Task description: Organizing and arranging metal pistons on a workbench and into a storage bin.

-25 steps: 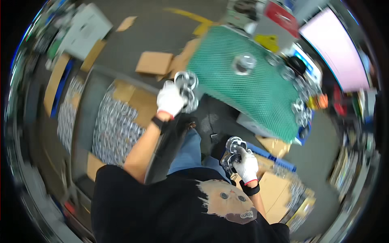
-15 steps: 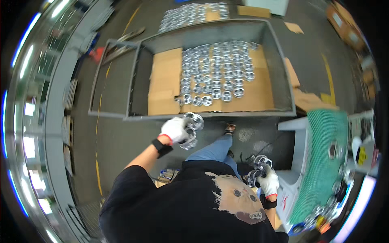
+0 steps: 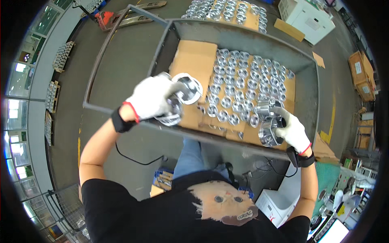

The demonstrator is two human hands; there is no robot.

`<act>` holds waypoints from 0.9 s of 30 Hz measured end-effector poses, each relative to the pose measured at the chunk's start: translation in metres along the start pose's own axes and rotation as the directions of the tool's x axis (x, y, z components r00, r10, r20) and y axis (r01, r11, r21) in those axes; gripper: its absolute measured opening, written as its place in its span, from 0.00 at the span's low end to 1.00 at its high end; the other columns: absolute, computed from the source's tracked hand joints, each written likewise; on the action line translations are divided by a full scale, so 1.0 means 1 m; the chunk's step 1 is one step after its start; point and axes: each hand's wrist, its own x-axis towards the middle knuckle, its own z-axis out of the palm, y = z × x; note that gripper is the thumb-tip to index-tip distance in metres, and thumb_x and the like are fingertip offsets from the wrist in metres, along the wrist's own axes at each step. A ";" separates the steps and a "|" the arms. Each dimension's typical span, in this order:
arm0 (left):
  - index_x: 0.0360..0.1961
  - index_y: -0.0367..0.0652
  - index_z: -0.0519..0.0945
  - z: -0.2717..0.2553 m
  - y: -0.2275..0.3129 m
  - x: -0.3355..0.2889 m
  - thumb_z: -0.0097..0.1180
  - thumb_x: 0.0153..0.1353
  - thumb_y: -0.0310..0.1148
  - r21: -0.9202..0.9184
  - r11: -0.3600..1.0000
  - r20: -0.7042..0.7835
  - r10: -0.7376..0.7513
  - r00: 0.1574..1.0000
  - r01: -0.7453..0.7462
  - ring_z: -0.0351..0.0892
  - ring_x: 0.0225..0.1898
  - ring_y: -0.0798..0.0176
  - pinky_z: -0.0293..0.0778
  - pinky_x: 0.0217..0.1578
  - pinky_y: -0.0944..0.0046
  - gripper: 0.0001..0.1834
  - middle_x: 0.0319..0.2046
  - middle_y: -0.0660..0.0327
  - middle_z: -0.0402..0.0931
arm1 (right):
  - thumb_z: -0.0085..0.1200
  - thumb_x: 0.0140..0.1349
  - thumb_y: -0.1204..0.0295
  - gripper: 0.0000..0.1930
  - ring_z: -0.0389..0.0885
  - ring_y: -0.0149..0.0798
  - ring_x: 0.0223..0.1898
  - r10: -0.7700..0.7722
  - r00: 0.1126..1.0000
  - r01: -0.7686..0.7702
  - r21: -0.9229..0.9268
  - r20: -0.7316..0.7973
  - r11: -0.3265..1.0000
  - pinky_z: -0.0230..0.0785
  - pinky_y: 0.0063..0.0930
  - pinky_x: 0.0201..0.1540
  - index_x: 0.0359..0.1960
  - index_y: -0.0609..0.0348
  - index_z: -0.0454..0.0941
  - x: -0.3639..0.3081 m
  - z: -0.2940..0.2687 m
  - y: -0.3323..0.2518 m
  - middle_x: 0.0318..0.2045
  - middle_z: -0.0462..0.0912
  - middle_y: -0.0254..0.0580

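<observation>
My left hand (image 3: 152, 97), in a white glove, is closed around two shiny metal pistons: an upper piston (image 3: 189, 89) and a lower piston (image 3: 169, 116). It is over the near left part of a grey metal crate (image 3: 243, 146). My gloved right hand (image 3: 293, 131) grips another two, an upper piston (image 3: 264, 108) and a lower piston (image 3: 267, 134), above the crate's near right side. Beneath, rows of pistons (image 3: 239, 83) stand on a cardboard sheet (image 3: 196, 52) in the crate. The held pistons partly hide those at the near right.
A metal side frame (image 3: 97, 67) juts from the crate's left. Beyond the far wall lies another batch of pistons (image 3: 229, 10). A white cabinet (image 3: 306, 20) stands at the far right, cardboard boxes (image 3: 362, 77) farther right. A green-matted table (image 3: 326, 176) is at the lower right.
My right hand has come up from beside the table to over the crate with its two pistons. My left hand, still holding two, has moved over the crate's left part. The view has shifted.
</observation>
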 end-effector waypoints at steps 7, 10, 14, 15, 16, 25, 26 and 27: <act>0.37 0.49 0.87 0.059 -0.125 0.131 0.62 0.42 0.32 0.016 0.984 -0.108 0.180 0.978 -0.179 0.80 0.35 0.47 0.76 0.40 0.50 0.16 0.26 0.51 0.77 | 0.61 0.48 0.65 0.34 0.83 0.53 0.53 -0.065 0.993 0.079 -0.152 0.094 0.985 0.74 0.39 0.56 0.61 0.56 0.75 0.317 0.066 -0.055 0.51 0.84 0.55; 0.38 0.53 0.88 0.101 -0.161 0.154 0.63 0.45 0.32 -0.101 0.991 0.006 0.084 0.996 -0.083 0.82 0.33 0.49 0.77 0.35 0.51 0.15 0.27 0.51 0.77 | 0.62 0.47 0.63 0.35 0.83 0.53 0.53 -0.023 0.997 0.045 -0.288 0.080 0.957 0.74 0.42 0.57 0.62 0.54 0.75 0.431 0.139 -0.062 0.51 0.83 0.59; 0.42 0.58 0.87 0.164 -0.191 0.176 0.62 0.51 0.32 -0.157 0.987 0.078 -0.014 0.997 0.026 0.83 0.36 0.52 0.78 0.36 0.53 0.15 0.33 0.54 0.78 | 0.62 0.50 0.61 0.32 0.84 0.54 0.51 0.153 0.979 -0.086 -0.411 0.133 0.908 0.75 0.44 0.56 0.62 0.50 0.76 0.541 0.219 -0.078 0.49 0.84 0.58; 0.43 0.58 0.86 0.180 -0.199 0.181 0.62 0.52 0.32 -0.141 0.989 0.092 -0.037 0.995 0.050 0.83 0.37 0.52 0.78 0.37 0.53 0.15 0.34 0.54 0.78 | 0.62 0.53 0.58 0.29 0.84 0.54 0.50 0.195 0.970 -0.113 -0.445 0.143 0.889 0.76 0.45 0.55 0.60 0.47 0.78 0.569 0.243 -0.075 0.48 0.85 0.57; 0.44 0.58 0.86 0.194 -0.206 0.185 0.62 0.52 0.32 -0.158 0.984 0.137 -0.063 0.989 0.085 0.82 0.38 0.53 0.77 0.37 0.54 0.16 0.35 0.55 0.78 | 0.62 0.54 0.56 0.28 0.84 0.54 0.50 0.174 0.979 -0.108 -0.449 0.109 0.887 0.76 0.45 0.54 0.58 0.47 0.79 0.592 0.264 -0.073 0.48 0.85 0.56; 0.34 0.54 0.87 0.273 -0.268 0.211 0.57 0.58 0.33 -0.138 0.990 -0.079 -0.004 0.997 -0.007 0.82 0.39 0.58 0.75 0.35 0.56 0.07 0.35 0.58 0.79 | 0.60 0.56 0.50 0.28 0.85 0.50 0.47 0.118 0.983 -0.173 -0.499 -0.140 0.849 0.77 0.42 0.50 0.56 0.48 0.79 0.718 0.339 -0.128 0.43 0.86 0.50; 0.33 0.53 0.87 0.278 -0.271 0.215 0.56 0.59 0.33 -0.121 0.993 -0.022 -0.001 1.000 -0.002 0.82 0.40 0.58 0.75 0.35 0.57 0.07 0.36 0.59 0.79 | 0.61 0.56 0.50 0.28 0.85 0.49 0.47 0.139 0.982 -0.183 -0.480 -0.126 0.858 0.77 0.41 0.49 0.57 0.48 0.79 0.725 0.341 -0.129 0.43 0.86 0.50; 0.33 0.53 0.87 0.281 -0.273 0.218 0.56 0.60 0.33 -0.107 0.994 0.036 0.004 0.999 0.000 0.82 0.40 0.58 0.75 0.36 0.57 0.08 0.36 0.59 0.80 | 0.60 0.57 0.50 0.29 0.85 0.49 0.48 0.123 0.981 -0.180 -0.484 -0.149 0.856 0.77 0.41 0.50 0.59 0.46 0.78 0.729 0.345 -0.124 0.44 0.86 0.50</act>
